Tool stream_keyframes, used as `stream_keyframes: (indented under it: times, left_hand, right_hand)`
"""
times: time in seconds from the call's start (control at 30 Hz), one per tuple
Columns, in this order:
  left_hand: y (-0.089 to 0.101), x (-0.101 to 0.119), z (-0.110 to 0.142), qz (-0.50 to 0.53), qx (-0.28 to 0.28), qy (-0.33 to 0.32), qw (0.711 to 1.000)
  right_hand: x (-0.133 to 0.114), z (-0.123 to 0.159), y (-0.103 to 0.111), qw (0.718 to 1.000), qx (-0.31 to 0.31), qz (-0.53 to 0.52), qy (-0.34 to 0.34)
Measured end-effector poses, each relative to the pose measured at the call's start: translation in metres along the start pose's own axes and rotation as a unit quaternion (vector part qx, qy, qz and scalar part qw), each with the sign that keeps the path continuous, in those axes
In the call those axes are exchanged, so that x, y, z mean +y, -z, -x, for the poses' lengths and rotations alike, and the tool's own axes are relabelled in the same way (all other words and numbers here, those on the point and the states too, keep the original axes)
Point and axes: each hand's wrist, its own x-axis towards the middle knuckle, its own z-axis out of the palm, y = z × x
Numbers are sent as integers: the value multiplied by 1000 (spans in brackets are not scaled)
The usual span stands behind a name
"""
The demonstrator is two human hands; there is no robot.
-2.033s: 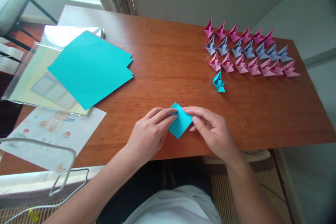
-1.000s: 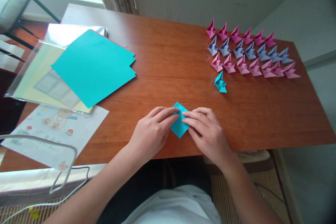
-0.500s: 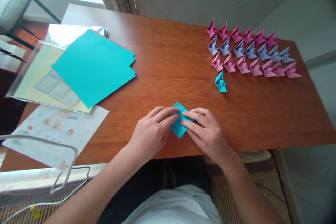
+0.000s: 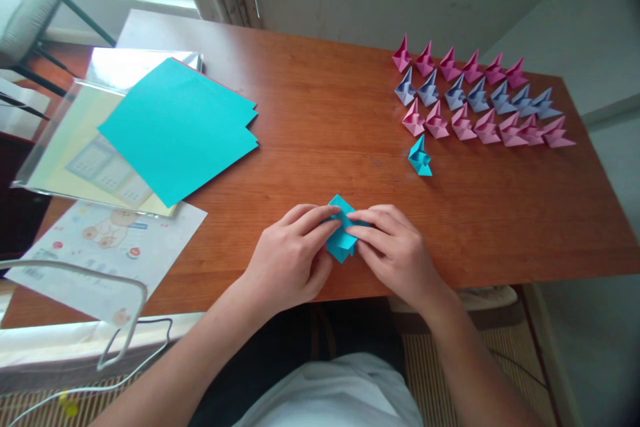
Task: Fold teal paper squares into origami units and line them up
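Note:
A small folded square of teal paper [image 4: 340, 240] lies near the front edge of the wooden table [image 4: 320, 120]. My left hand [image 4: 293, 257] pinches its left side, fingers curled and pressed on the paper. My right hand [image 4: 395, 253] pinches its right side, and its fingers cover that half. The fingertips of both hands meet over the paper's middle. A finished teal origami piece [image 4: 419, 157] stands a little beyond my right hand.
Rows of pink origami pieces [image 4: 460, 67] and lavender origami pieces [image 4: 475, 97] stand at the far right. A stack of teal sheets [image 4: 175, 130] lies on a clear folder [image 4: 65, 147] at left, with a printed sheet [image 4: 105, 253] nearer me. A chair [image 4: 25, 7] stands far left.
My right hand has slid left over the teal paper, folding its right corner inward. The visible paper has grown narrower. My left hand has stayed in place.

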Motion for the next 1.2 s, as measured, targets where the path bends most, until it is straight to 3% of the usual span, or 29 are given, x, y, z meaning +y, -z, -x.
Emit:
stream_keyframes:
  times: [0.2, 0.5, 0.87, 1.2]
  left_hand:
    - [-5, 3, -1, -69, 31, -19, 997]
    - [-10, 16, -12, -175, 56, -9, 983]
    - [-11, 14, -12, -157, 60, 1, 986]
    - [-12, 6, -13, -98, 39, 32, 994]
  right_hand:
    - [-3, -11, 6, 997, -7, -57, -50]
    - [0, -18, 11, 994, -43, -76, -63]
    - [1, -9, 22, 992, -82, -94, -29]
    - [12, -3, 8, 999, -5, 0, -48]
